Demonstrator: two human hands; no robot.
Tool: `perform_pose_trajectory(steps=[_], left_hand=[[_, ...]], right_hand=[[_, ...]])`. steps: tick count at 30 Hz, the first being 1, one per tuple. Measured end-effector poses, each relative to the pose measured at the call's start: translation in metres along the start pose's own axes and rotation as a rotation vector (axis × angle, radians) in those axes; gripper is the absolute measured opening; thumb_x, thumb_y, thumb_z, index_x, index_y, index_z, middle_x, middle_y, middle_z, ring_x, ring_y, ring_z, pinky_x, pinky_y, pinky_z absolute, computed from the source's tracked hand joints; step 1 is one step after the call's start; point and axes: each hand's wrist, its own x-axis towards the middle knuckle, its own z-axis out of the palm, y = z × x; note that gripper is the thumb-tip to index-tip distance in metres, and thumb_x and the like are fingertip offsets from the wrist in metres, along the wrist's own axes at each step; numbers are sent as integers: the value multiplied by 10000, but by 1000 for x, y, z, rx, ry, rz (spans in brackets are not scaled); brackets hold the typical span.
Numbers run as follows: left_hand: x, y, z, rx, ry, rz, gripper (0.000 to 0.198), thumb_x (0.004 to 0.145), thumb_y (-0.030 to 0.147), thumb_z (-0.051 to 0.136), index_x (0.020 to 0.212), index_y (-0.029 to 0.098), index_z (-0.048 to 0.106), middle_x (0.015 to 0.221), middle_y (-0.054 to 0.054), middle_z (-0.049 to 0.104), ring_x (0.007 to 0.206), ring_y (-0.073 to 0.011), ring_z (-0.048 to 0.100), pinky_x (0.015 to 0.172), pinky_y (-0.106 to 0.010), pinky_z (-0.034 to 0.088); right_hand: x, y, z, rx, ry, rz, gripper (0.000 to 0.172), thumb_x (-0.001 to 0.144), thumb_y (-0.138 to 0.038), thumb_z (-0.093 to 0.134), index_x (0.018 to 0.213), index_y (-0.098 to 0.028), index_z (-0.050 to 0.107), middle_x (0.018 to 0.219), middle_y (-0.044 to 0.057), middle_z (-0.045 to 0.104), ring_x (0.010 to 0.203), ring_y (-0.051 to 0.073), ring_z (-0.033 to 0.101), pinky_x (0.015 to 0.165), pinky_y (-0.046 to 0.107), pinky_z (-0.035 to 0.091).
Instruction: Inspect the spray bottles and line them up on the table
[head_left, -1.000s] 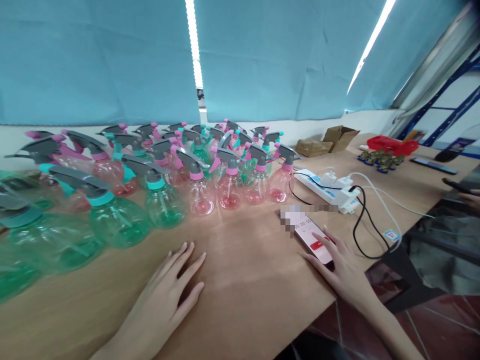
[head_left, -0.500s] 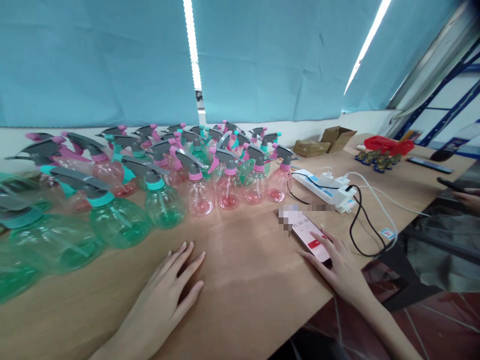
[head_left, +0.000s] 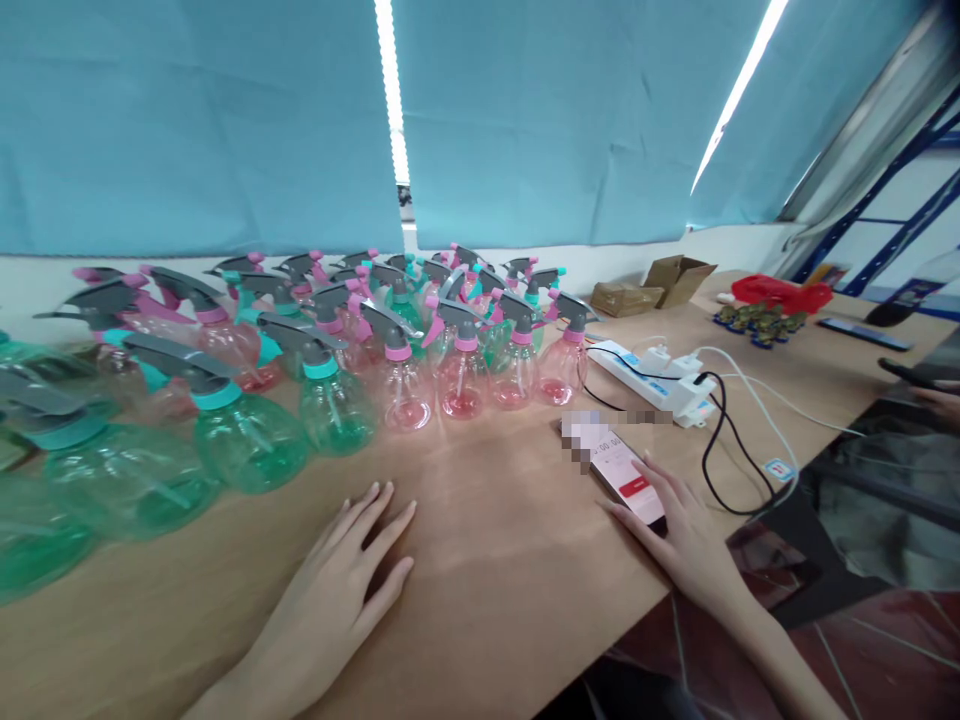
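Observation:
My left hand [head_left: 341,580] lies flat on the brown tabletop [head_left: 480,560], fingers spread, holding nothing. On the right, my right hand [head_left: 686,530] rests at the lower edge of a smartphone [head_left: 611,460], its fingers apart over the screen, which shows a row of zeros and a red button. The phone lies face up on the table. Beyond my left hand stand several spray bottles: green ones such as this green spray bottle [head_left: 337,405] with turquoise collars, and pink ones such as this pink spray bottle [head_left: 463,380] with pink collars. All have grey trigger heads.
A white power strip [head_left: 649,380] with plugs and cables lies behind the phone. Farther back are an open cardboard box [head_left: 679,280], a red plastic bag [head_left: 780,293] and small dark-and-gold items [head_left: 761,322]. At the right edge another person's hand [head_left: 941,395] holds a dark phone.
The view has shifted slightly, so the bottles appear a little farther right. My right fingers have drawn slightly away from the red button on the screen. My left hand stays flat.

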Motion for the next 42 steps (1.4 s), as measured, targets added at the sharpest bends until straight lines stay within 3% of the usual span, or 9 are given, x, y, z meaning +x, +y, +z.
perform_pose_trajectory(steps=[9,13,17,21,27,30,33,38,42], left_hand=[[2,3,-4,-21,-41,-21,501,947,444,434,1373,195,522,1471,-135,474,1358,-328,437,1069,-574,407],[-1,6,-7,-35,-66,-34,489,956,419,428,1366,175,531,1460,-156,481,1350,-338,444,1069,-566,408],[-18,5,-23,-61,-155,-42,455,974,393,416,1365,192,533,1460,-139,487,1345,-316,457,1070,-516,426],[-59,-9,-47,-152,-179,-183,406,966,346,450,1339,228,558,1459,-103,501,1353,-281,453,1096,-476,407],[-150,-58,-86,-249,87,-603,319,947,342,462,1211,272,627,1291,-42,629,1168,-236,606,1064,-449,440],[-193,-96,-108,-236,305,-858,292,956,355,428,1073,208,651,1103,-74,674,1046,-247,648,939,-437,525],[-225,-139,-132,-232,501,-1092,257,934,321,530,1100,146,618,1086,-103,655,1006,-249,647,860,-425,553],[-239,-192,-150,-293,701,-1302,340,924,310,593,1227,160,558,1225,-103,597,1023,-239,629,845,-445,547],[-224,-210,-141,-315,742,-1312,341,924,309,593,1229,160,558,1230,-103,596,1028,-241,627,851,-449,545]], right_hand=[[0,2,1,-14,-14,5,619,900,-610,448,1364,-201,426,1361,167,496,1262,355,478,1032,549,389],[3,-5,2,-29,24,-18,679,881,-644,445,1388,-194,399,1417,194,423,1307,397,426,1014,581,398],[18,-42,6,-7,31,-190,656,855,-631,509,1358,-214,450,1458,176,401,1319,408,410,1036,598,376],[34,-114,27,186,-177,-435,496,900,-529,514,1325,-274,489,1454,113,446,1298,342,467,1063,570,380],[21,-215,72,346,-504,-751,465,921,-498,512,1325,-268,540,1500,83,425,1340,300,439,1072,526,410],[11,-239,86,352,-550,-867,530,907,-515,533,1378,-273,505,1527,73,384,1370,305,393,1085,530,393],[3,-253,95,361,-548,-954,526,910,-509,531,1375,-262,516,1522,74,389,1362,298,405,1081,520,401],[-3,-289,105,384,-375,-1021,441,938,-433,508,1300,-192,581,1459,125,474,1315,312,470,1044,542,443],[10,-341,110,445,-230,-1278,340,973,-217,414,1253,-202,608,1388,112,555,1324,264,466,1064,524,427]])
